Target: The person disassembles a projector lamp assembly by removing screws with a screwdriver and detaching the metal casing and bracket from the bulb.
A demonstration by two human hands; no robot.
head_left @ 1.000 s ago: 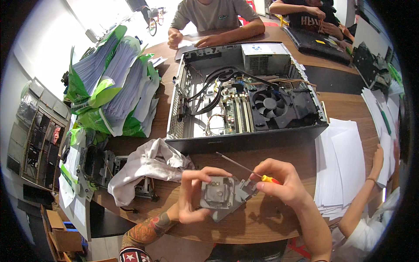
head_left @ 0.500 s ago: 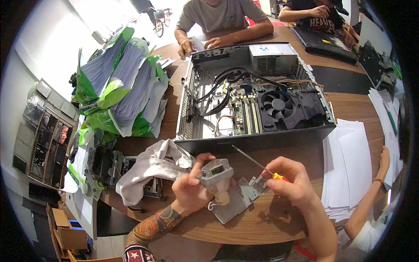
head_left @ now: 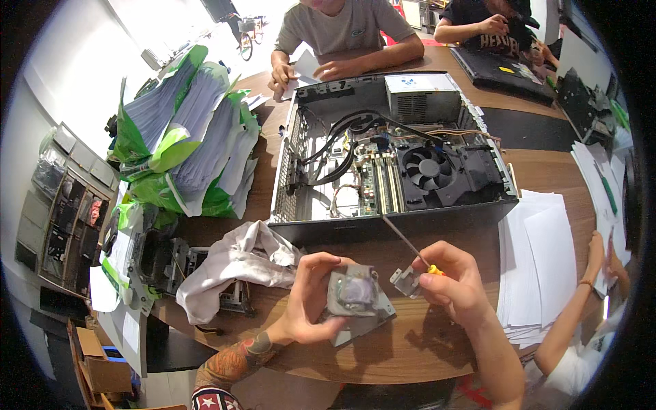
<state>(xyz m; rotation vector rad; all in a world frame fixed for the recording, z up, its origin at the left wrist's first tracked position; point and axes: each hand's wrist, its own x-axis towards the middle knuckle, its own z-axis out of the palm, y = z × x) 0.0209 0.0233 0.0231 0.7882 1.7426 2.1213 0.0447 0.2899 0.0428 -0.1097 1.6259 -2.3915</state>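
Observation:
My left hand (head_left: 316, 301) is closed round a projector lamp (head_left: 357, 294), its square, cloudy front turned up. Under the lamp, a grey metal plate (head_left: 362, 329) shows in part; whether my fingers touch it is hidden. In my right hand (head_left: 456, 279) is a screwdriver (head_left: 408, 244) with a yellow and red handle, its shaft pointing up and left. A small metal bracket (head_left: 404, 281) sits at the same hand's fingertips, apart from the lamp. Beyond both hands stands an open computer case (head_left: 396, 222) with a black fan (head_left: 427, 168) and cables inside.
A crumpled pale cloth (head_left: 236, 266) lies over metal parts at left. Behind it leans a green-wrapped paper stack (head_left: 184, 137). White sheets (head_left: 540, 266) lie right. A person in grey (head_left: 335, 34) sits opposite; another person's arm (head_left: 574, 311) reaches in at right; a black laptop (head_left: 502, 72) lies far right.
My left hand has turned the lamp so its front faces up, hiding its neck and wire. The bracket has come away from the plate with my right hand. The screwdriver's tip has shifted right.

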